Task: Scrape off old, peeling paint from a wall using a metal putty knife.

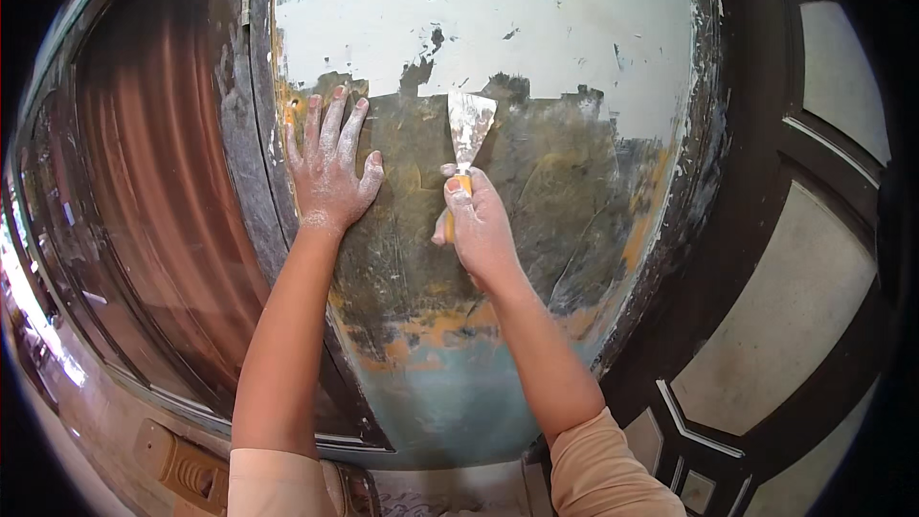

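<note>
My right hand (477, 222) grips the yellow handle of a putty knife (470, 126), its blade pointing up and smeared white. The blade lies at the lower edge of the pale paint (502, 21) on a wall section (431, 258). Below that ragged edge the surface is bare, dark olive and grey with orange patches. To the left, my left hand (330, 172) is spread on the stripped area with its fingers apart, holding nothing. White dust coats both hands.
Left of the wall is a dark-framed window (266, 122) with a brown curtain (165, 201) behind it. A dark door (689, 301) with light panels stands at the right. At the lower left is a tan plastic chair (190, 470). Bluish paint (438, 395) covers the wall's bottom part.
</note>
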The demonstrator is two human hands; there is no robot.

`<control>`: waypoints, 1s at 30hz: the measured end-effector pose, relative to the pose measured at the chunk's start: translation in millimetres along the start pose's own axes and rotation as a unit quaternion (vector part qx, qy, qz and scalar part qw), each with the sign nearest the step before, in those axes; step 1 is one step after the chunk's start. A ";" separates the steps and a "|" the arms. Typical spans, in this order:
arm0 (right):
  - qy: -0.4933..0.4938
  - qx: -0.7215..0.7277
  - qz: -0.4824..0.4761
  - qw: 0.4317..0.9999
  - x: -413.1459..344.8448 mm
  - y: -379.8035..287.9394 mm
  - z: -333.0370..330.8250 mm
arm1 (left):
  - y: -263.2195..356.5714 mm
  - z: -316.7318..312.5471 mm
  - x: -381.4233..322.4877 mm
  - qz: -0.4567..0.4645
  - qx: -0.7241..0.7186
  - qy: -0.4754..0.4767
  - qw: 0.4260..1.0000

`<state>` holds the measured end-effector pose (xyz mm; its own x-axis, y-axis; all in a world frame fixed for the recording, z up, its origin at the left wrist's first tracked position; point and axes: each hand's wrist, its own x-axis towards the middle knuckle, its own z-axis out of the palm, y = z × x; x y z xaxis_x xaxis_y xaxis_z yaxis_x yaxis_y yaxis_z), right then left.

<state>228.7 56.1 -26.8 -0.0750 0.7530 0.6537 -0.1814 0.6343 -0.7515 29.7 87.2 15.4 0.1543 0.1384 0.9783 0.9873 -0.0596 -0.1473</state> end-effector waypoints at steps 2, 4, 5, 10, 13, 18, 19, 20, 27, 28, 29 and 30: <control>-0.019 0.033 0.025 0.999 -3.5 5.4 10.6 | -1.1 1.8 -1.6 -0.007 -0.005 -0.006 1.000; -0.025 0.061 0.026 0.997 -3.0 2.3 16.0 | -3.9 3.0 -0.9 -0.014 -0.008 -0.006 1.000; -0.032 0.088 0.028 0.995 -2.5 1.4 17.8 | -4.5 2.9 -2.1 -0.017 -0.003 -0.008 1.000; -0.040 0.094 0.026 0.994 -1.4 6.3 28.3 | -6.8 5.6 -2.9 -0.008 -0.011 0.006 1.000; -0.041 0.084 0.040 0.995 -2.4 0.7 23.4 | -7.2 6.0 -2.5 -0.024 -0.006 -0.007 1.000; -0.048 0.087 0.027 0.995 -3.9 4.5 30.3 | -7.9 8.1 -2.2 -0.057 0.020 0.003 0.998; -0.059 0.077 0.031 0.995 -6.0 4.6 32.8 | -9.7 8.7 -2.2 -0.057 0.021 0.003 0.998; -0.067 0.086 0.031 0.994 -6.8 5.6 36.2 | -11.7 10.6 -2.6 -0.052 0.010 0.002 0.999; -0.055 0.072 0.034 0.995 -1.7 6.2 46.3 | -17.4 9.7 -4.4 -0.004 -0.007 -0.019 1.000; -0.069 0.062 0.046 0.995 -6.5 6.1 50.0 | -18.2 8.9 -5.1 -0.003 -0.007 -0.019 1.000; -0.069 0.062 0.045 0.995 -4.7 5.3 51.0 | -18.5 8.0 -6.2 -0.004 -0.002 -0.024 1.000; -0.054 0.074 0.028 0.995 -0.9 3.1 49.8 | -16.9 7.4 -5.7 -0.005 0.002 -0.027 1.000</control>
<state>179.3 48.7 -25.3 -0.1926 0.7583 0.6228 -0.3162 0.5529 -0.7710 12.4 94.7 11.3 0.1469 0.1927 0.9702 0.9888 -0.0546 -0.1389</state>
